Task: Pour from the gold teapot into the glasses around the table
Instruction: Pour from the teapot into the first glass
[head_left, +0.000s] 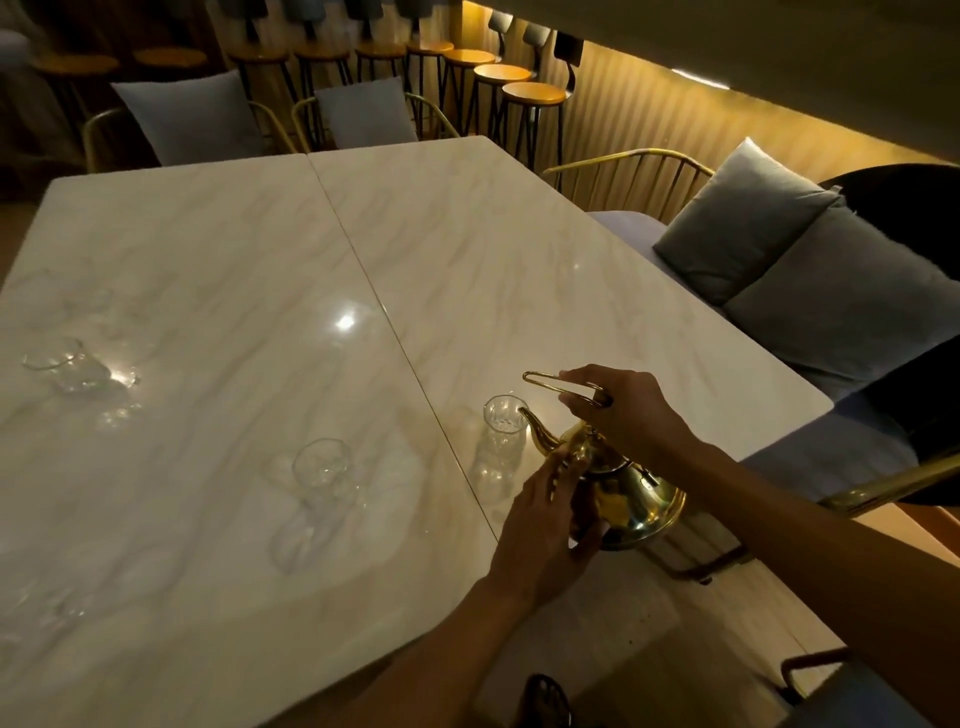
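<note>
The gold teapot (623, 493) is tilted to the left above the near right part of the white marble table (260, 234). Its spout tip rests at the rim of a tall clear glass (501, 441). My right hand (623, 410) grips the teapot's wire handle from above. My left hand (545, 525) presses against the pot's body near the lid and underside. A second clear glass (319, 478) stands to the left of the first one. A third glass (67, 366) stands near the table's left edge. Whether liquid flows cannot be told in the dim light.
Cushioned chairs (197, 119) line the far side, with wooden bar stools (532, 96) behind them. A bench with grey cushions (810, 280) runs along the right. A gold chair rail (883, 483) sits close to my right forearm. A faint glass shape shows at the far left.
</note>
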